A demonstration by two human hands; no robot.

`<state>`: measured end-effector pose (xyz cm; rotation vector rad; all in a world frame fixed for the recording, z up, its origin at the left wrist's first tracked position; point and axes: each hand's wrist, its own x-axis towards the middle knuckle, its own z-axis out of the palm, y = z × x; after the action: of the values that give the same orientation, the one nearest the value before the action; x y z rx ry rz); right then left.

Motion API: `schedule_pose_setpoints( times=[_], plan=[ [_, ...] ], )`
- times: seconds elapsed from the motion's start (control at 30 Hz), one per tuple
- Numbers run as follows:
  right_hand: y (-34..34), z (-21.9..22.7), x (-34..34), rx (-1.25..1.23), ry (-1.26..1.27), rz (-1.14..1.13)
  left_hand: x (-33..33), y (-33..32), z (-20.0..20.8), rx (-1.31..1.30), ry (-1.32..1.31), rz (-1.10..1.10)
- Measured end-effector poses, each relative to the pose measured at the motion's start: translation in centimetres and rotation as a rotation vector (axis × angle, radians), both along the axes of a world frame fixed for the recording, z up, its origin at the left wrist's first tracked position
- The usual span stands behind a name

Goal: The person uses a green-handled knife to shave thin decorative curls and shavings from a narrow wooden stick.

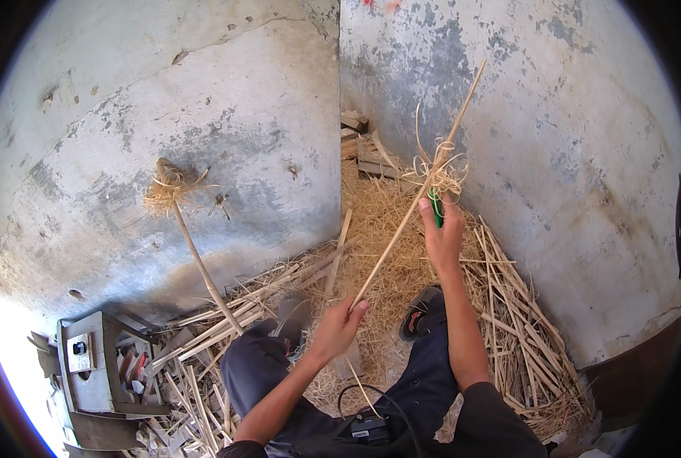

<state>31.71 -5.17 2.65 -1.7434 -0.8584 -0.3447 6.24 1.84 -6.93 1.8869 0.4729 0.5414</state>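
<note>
My left hand (337,328) is closed around the lower part of a long, thin wooden or bamboo strip (392,246). The strip slants up and away to the right, and its thin tail end hangs below my hand toward my lap. In my right hand (444,238) is a tool with a green handle (437,211), gripped against the upper half of the strip. Curled pale shavings (449,182) bunch up just above the handle and hide the tool's working end, so its kind does not show.
A pole (199,263) with fibres tied at its top leans on the left wall. Long strips (508,313) are heaped at right, others (210,340) at left. Loose shavings (386,221) cover the floor between my feet. A worn wooden stool-like frame (100,366) stands lower left.
</note>
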Motion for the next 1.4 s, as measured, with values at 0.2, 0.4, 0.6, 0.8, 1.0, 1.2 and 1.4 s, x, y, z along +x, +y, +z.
schedule_pose_setpoints(
  times=[0.2,0.4,0.6,0.8,1.0,1.2,1.4],
  plan=[
    [0.4,-0.2,-0.6,0.183,-0.026,0.079,-0.3,0.2,0.0,-0.008,-0.011,0.005],
    [0.2,-0.9,-0.9,0.059,0.038,0.199,-0.4,0.4,1.1,-0.198,-0.056,0.029],
    [0.4,-0.6,-3.2,-0.055,-0.159,0.388,-0.7,2.1,1.4,-0.228,-0.226,0.152],
    [1.0,-1.4,-5.8,-0.161,-0.318,0.56,-0.8,2.4,1.4,-0.258,-0.308,0.145],
    [1.3,-1.6,-7.4,-0.236,-0.392,0.666,-1.0,2.5,1.6,-0.251,-0.306,0.173],
    [1.6,-2.1,-7.4,-0.202,-0.428,0.661,-1.4,2.5,2.4,-0.042,-0.211,0.297],
    [1.8,-2.1,-7.7,-0.184,-0.537,0.612,-1.4,2.3,2.1,0.291,-0.209,0.432]
  ],
)
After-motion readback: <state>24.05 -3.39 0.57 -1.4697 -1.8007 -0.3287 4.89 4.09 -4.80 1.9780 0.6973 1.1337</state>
